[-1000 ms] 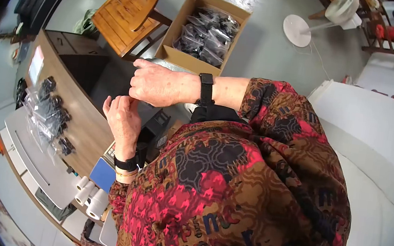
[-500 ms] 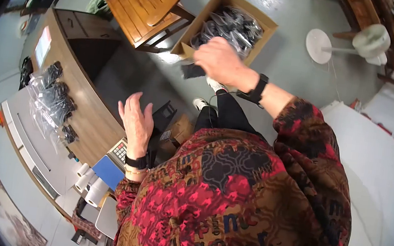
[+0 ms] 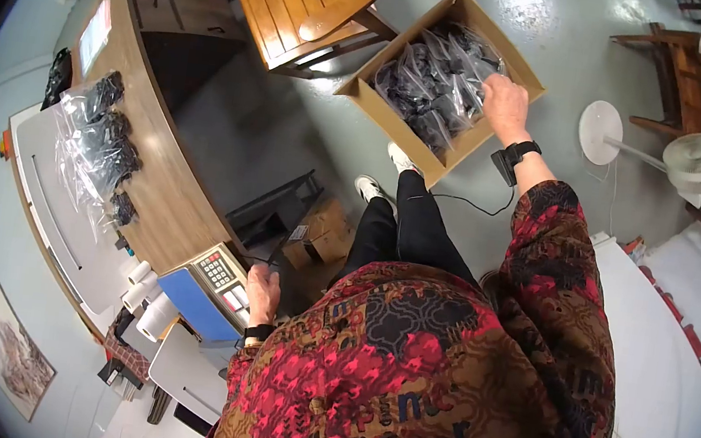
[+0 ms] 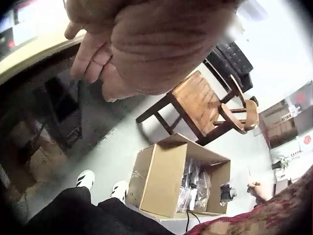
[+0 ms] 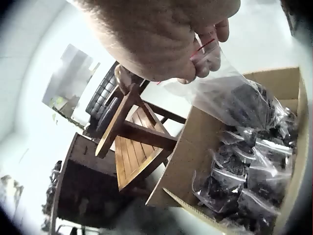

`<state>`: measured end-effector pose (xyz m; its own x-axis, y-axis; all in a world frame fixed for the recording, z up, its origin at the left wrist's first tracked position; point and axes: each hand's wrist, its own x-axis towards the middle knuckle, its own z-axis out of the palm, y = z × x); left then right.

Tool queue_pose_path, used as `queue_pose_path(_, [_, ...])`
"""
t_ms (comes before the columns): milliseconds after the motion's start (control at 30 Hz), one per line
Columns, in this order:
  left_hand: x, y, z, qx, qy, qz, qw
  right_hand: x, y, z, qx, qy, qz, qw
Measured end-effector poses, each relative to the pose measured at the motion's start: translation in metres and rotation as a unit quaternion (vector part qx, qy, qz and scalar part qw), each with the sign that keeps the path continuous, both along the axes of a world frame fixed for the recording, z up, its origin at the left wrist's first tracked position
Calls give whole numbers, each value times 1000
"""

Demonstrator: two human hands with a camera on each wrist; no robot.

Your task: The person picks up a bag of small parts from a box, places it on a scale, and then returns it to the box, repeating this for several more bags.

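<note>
My right hand is over the open cardboard box on the floor. Its fingers pinch the red-edged top of a clear zip bag with dark contents, hanging just above the other bags. Those packed bags, clear with black items inside, fill much of the box. Down at the desk edge, beside the keypad device, is my left hand. In the left wrist view its fingers hang loosely bent and hold nothing.
More clear bags of black items lie on the wooden desk. A wooden chair stands between desk and box. A white fan is off to the right. A cable trails from the right wrist, and a smaller carton sits under the desk.
From close together in front of the body, my hands have parted. The right has reached out over the box with a bag; the left has dropped back to the desk edge.
</note>
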<state>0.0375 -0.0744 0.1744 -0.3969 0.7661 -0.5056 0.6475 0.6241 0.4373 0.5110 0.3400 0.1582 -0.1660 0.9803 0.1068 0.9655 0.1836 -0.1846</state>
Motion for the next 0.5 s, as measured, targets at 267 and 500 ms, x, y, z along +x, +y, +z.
queue_pose_path(267, [11, -66, 4, -85, -47, 97, 991, -9, -8, -58, -105, 53, -72, 991])
queue_pose_path(500, [37, -86, 38, -123, -45, 68, 989, -42, -5, -123, -173, 46, -44, 983])
